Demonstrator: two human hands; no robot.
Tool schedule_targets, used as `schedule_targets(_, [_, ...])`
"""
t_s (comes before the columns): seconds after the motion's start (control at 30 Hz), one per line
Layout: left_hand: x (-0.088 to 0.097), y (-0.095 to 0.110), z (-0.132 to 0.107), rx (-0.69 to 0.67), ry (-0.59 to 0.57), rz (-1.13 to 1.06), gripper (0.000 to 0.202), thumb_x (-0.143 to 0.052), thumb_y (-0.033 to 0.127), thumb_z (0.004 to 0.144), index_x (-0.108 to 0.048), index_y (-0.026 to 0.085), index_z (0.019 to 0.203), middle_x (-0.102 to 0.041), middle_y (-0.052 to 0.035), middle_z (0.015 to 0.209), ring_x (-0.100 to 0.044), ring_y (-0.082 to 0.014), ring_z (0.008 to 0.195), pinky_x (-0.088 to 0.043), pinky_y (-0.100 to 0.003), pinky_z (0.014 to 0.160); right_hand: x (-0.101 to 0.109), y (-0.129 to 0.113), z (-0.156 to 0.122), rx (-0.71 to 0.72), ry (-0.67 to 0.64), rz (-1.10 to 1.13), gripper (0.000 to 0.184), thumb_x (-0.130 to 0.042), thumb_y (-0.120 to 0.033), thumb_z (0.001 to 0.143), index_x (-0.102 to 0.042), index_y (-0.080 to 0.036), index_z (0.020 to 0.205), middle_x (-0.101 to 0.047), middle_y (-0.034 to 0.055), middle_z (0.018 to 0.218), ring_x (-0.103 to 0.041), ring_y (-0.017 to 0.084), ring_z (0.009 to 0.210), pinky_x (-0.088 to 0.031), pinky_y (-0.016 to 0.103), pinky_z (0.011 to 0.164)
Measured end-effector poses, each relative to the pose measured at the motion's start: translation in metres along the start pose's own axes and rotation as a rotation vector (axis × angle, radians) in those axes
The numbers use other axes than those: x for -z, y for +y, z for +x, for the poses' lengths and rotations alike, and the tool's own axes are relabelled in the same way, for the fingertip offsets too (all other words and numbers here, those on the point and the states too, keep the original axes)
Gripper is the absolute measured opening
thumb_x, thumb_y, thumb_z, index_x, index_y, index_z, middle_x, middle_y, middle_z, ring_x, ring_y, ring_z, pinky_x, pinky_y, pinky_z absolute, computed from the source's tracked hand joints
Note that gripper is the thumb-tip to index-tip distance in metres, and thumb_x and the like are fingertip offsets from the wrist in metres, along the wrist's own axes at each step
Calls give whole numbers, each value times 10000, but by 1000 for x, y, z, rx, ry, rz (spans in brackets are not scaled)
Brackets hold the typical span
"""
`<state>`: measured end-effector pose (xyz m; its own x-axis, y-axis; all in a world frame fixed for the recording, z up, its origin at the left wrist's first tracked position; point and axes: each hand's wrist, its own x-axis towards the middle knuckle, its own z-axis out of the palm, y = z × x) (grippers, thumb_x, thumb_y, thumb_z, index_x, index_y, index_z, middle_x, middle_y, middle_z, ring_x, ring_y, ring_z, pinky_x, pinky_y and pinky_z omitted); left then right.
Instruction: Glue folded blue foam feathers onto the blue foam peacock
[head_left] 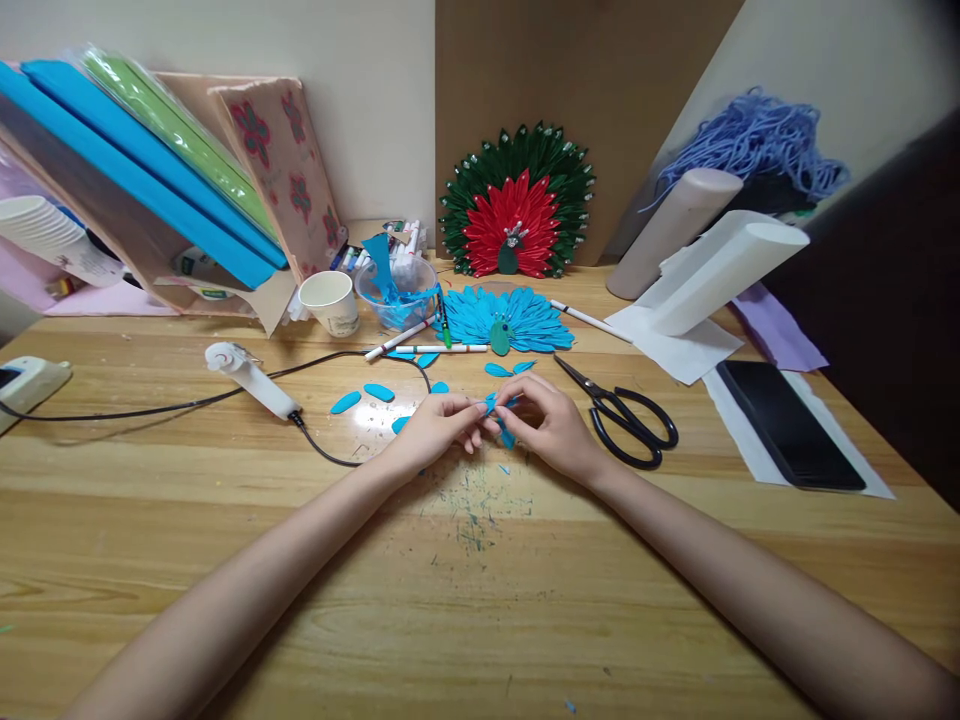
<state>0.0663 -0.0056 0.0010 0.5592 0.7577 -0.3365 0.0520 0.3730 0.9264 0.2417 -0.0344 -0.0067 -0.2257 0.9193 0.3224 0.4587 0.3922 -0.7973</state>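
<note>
Between my fingertips is a small piece of blue paper (507,437), partly hidden by the fingers. My left hand (442,428) pinches it from the left, thumb against fingers. From the other side my right hand (551,425) pinches the same piece. Several blue petal shapes lie around the hands, among them an oval petal (346,402) to the left and a pointed petal (498,370) just beyond. Behind them lies a blue paper peacock (502,318) with a green body. Black-handled scissors (626,415) rest right of my right hand.
A white glue gun (251,380) and its black cord lie at left. Behind stand a paper cup (330,303), a clear bowl (396,290) of blue scraps and a red-green peacock (517,205). At right are a phone (791,425) and a white paper roll (735,275).
</note>
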Motion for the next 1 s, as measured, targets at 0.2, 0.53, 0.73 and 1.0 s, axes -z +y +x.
schedule_targets(0.2, [-1, 0, 0, 21, -2, 61, 251, -534, 273, 836, -661, 97, 709, -563, 4, 515, -502, -49, 456, -410, -155, 481, -2, 5, -1, -171, -25, 208, 86, -582, -268, 806, -557, -187, 791, -587, 18, 779, -578, 141, 694, -464, 264, 629])
schedule_targets(0.53, [-13, -13, -6, -166, 119, 235, 269, -571, 342, 800, -655, 93, 740, -653, -49, 679, -514, -55, 448, -417, -170, 446, -3, 6, 0, -161, -6, 290, 78, -619, -224, 742, -555, -180, 732, -578, 21, 762, -574, 143, 693, -472, 274, 633])
schedule_targets(0.73, [-13, -21, -6, -274, 177, 349, 285, -528, 351, 827, -663, 108, 763, -661, -52, 678, -525, -74, 474, -436, -190, 480, -2, 5, -1, -207, -16, 347, 114, -642, -247, 730, -550, -181, 745, -581, 22, 761, -576, 141, 667, -477, 277, 611])
schedule_targets(1.0, [-10, -20, -5, -285, 218, 443, 247, -532, 298, 803, -665, 102, 734, -655, -54, 644, -532, -101, 512, -425, -206, 498, -5, 6, -1, -252, -14, 422, 181, -675, -270, 706, -515, -190, 735, -550, -9, 726, -559, 122, 661, -472, 256, 613])
